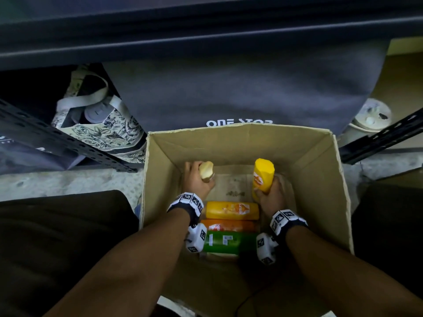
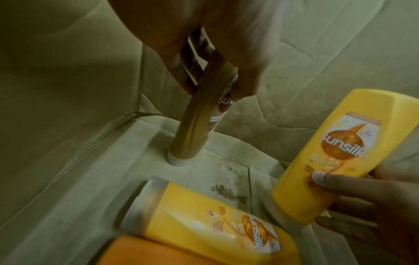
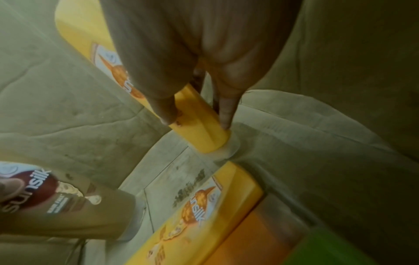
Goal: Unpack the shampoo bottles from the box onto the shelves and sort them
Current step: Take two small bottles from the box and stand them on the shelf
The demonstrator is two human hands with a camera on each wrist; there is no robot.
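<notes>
Inside the open cardboard box (image 1: 325, 179), my left hand (image 1: 196, 179) grips a gold-brown shampoo bottle (image 1: 206, 170) (image 2: 195, 125) standing cap-down on the box floor. My right hand (image 1: 270, 197) grips a yellow shampoo bottle (image 1: 263, 177) (image 3: 199, 125), also cap-down and slightly tilted. Three more bottles lie flat at the near side: a yellow bottle (image 1: 231, 210) (image 2: 204, 224), an orange bottle (image 1: 229, 225) and a green bottle (image 1: 229, 242). In the left wrist view the right hand's yellow bottle (image 2: 335, 152) shows at the right.
A dark cloth printed "ONE STOP" (image 1: 240, 92) hangs behind the box under a dark shelf edge (image 1: 206, 33). A patterned bag (image 1: 100, 124) stands at the left beside a black perforated shelf post (image 1: 57, 138). A second post (image 1: 384, 138) and a pale tub (image 1: 370, 115) are at the right.
</notes>
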